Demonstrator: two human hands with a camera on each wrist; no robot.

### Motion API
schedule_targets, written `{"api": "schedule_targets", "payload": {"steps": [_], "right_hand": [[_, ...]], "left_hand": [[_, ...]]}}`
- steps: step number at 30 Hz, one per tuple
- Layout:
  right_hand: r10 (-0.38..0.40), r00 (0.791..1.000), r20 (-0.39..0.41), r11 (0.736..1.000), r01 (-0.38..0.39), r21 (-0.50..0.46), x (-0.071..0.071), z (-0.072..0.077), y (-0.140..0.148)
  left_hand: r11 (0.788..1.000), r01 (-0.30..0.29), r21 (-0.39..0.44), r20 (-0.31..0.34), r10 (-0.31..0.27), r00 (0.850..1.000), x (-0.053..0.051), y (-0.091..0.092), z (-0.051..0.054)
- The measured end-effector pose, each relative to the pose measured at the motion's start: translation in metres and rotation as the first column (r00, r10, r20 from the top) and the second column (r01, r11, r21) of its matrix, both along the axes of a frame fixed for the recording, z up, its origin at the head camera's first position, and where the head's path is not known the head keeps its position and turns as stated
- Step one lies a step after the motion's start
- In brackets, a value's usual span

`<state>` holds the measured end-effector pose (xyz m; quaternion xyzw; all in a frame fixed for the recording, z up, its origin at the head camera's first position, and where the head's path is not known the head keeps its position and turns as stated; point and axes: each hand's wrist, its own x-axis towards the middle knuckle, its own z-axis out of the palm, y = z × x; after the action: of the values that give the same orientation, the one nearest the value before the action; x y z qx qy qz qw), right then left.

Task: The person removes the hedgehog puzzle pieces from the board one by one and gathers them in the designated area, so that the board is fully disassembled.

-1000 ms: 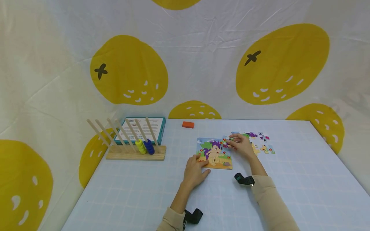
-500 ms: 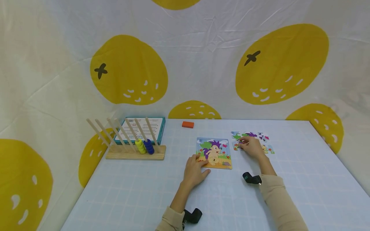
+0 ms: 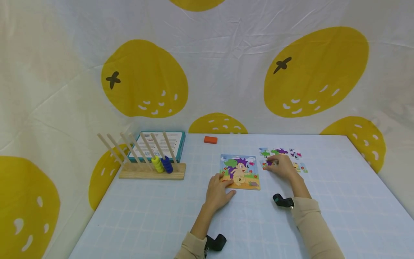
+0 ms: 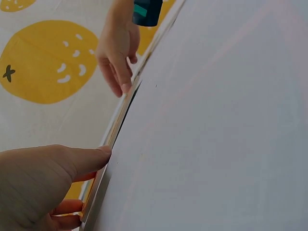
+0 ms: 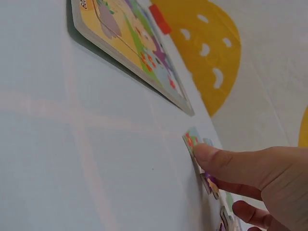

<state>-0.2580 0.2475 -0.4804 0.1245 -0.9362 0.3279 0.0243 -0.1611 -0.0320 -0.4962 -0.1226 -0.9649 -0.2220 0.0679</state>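
Knocking neighbouring pieces (image 3: 280, 151) askew, right of frame centre, looks the main risk if the right grip (image 3: 283, 167), touching a flower piece (image 5: 188, 138) (clamped or not, can't tell), drags sideways; left grip (image 3: 216, 192) relaxed on the board (image 3: 240, 172), mid-frame.

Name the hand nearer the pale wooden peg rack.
Left. The left hand touches the square hedgehog puzzle, right of the rack; the right hand, farther right, touches a small colourful puzzle piece.
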Motion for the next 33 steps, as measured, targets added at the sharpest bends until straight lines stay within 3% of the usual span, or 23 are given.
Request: {"api": "schedule_targets", "payload": {"steps": [9,19,25,29,33], "right_hand": [[-0.004,0.998,0.064,0.999,0.001,0.044,0.004,0.004,0.006],[-0.029,0.998,0.057,0.997,0.025,0.071,0.003,0.002,0.007],[-0.032,0.999,-0.001,0.997,0.032,0.069,0.005,0.003,0.006],[-0.022,0.999,-0.031,1.0,0.021,-0.022,0.009,0.003,0.001],[0.005,1.0,-0.025,0.982,-0.01,-0.187,0.015,-0.005,-0.009]], "left_hand": [[1.0,0.002,0.011,0.002,-0.002,1.0,0.0,-0.001,-0.001],[1.0,0.002,0.005,-0.002,-0.002,1.0,-0.001,-0.001,0.0],[1.0,0.0,0.014,0.005,-0.001,1.0,-0.001,0.0,0.0],[1.0,-0.004,0.003,0.003,0.004,1.0,-0.001,0.0,0.0],[1.0,-0.013,0.0,0.007,0.013,1.0,0.0,0.001,0.0]]}}
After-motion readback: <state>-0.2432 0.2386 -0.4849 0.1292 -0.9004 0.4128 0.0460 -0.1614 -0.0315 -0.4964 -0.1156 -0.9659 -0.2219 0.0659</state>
